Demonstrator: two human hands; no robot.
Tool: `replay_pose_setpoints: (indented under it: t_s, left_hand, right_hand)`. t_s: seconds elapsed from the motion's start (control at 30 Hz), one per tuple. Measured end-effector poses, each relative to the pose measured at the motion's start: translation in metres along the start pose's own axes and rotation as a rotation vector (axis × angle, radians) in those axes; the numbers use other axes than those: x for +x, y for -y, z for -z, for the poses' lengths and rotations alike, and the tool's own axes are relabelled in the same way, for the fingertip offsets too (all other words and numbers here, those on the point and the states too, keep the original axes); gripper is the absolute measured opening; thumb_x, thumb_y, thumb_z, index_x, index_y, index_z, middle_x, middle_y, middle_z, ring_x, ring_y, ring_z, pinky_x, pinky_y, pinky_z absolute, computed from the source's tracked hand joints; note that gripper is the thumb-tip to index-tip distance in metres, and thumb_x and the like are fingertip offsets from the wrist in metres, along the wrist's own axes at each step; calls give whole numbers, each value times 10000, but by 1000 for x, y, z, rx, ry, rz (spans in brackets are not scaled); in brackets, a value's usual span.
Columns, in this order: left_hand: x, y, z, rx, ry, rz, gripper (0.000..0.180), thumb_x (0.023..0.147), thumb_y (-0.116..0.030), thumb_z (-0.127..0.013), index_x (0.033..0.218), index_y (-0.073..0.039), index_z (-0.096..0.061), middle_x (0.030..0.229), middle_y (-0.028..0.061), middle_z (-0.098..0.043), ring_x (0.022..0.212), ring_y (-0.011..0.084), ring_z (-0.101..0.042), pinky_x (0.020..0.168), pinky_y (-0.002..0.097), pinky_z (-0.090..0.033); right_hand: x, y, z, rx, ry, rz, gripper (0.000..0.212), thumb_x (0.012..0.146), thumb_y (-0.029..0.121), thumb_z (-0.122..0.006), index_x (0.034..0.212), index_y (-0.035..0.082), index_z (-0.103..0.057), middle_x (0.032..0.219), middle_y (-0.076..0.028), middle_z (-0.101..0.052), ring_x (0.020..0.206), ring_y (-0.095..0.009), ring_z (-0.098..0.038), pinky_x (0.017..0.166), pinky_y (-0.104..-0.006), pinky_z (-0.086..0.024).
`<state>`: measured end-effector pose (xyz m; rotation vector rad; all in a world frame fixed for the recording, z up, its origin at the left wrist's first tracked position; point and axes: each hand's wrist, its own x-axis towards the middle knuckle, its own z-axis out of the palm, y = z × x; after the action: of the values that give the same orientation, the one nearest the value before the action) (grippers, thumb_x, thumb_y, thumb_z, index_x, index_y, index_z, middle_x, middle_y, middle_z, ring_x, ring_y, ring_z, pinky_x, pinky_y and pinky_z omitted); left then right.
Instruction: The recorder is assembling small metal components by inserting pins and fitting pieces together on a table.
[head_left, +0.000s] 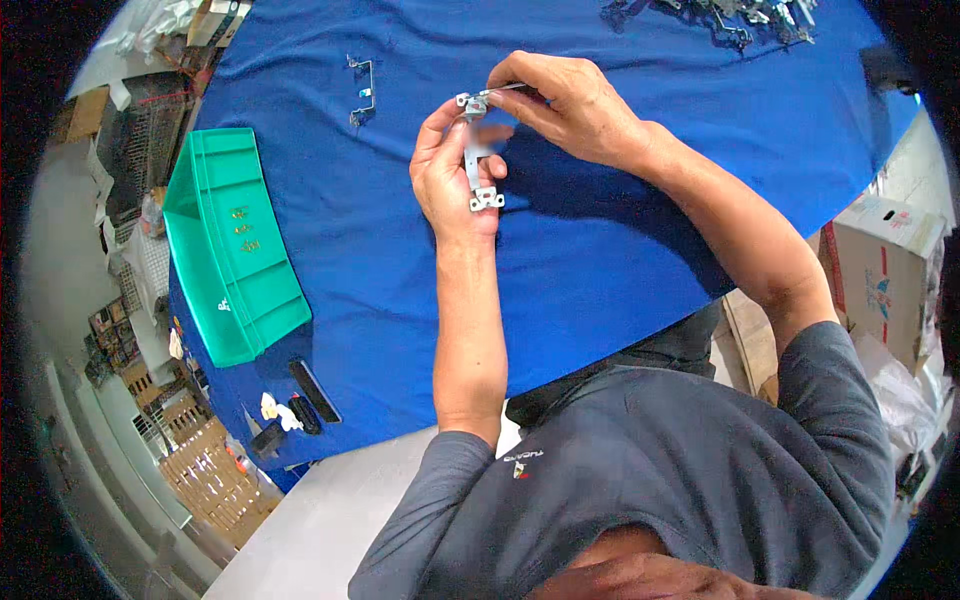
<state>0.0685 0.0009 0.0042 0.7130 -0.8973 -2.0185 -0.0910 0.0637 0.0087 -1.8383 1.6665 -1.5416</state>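
Observation:
My left hand [440, 190] is closed around a silver metal bracket [486, 199] with a flat plate with holes at each end. The bracket stands lengthwise across the palm, its far end sticking out past the thumb and forefinger. At that far end my right hand [585, 108] pinches a thin, light, rod-like piece [514, 87] against or just beside the bracket. Its exact kind cannot be made out, and part of the bracket's middle is blurred. A similar bracket [371, 85] lies on the blue cloth, to the left of my hands.
A blue cloth [590, 270] covers the table. At the left lies a green plastic bin [225, 345] with small brass-coloured parts [242, 230] inside. Dark metal parts [745, 18] are heaped at the far right. Near the front left edge sits a flat black object [315, 390]. A carton [880, 265] stands right.

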Motion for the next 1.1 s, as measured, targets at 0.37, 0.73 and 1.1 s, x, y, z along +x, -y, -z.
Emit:
replay_pose_setpoints:
  t_s: [0.37, 0.73, 1.1]
  left_hand:
    - [-1, 1, -8, 112, -40, -77, 228, 930, 14, -506, 1127, 34, -619, 1059, 166, -669, 894, 248, -694, 432, 221, -549]
    - [-4, 12, -11, 416, -136, -217, 228, 911, 35, -534, 1111, 28, -642, 1054, 141, -678, 844, 173, -692, 407, 182, -468]
    - [-8, 12, -16, 424, -137, -233, 229, 930, 44, -508, 1117, 39, -640, 999, 121, -677, 842, 127, -661, 409, 163, -463]
  right_hand:
    - [1, -4, -1, -32, 20, 1, 155, 904, 144, -631, 998, 22, -614, 807, -135, -640, 708, -265, -643, 614, -352, -492]
    - [0, -3, -7, -201, 74, -35, 121, 902, 125, -605, 932, 13, -571, 816, -158, -640, 754, -331, -648, 635, -411, -502]
    - [-3, -10, -7, -261, 121, -82, 177, 937, 188, -582, 921, 11, -568, 739, -167, -632, 679, -341, -640, 585, -417, -489]
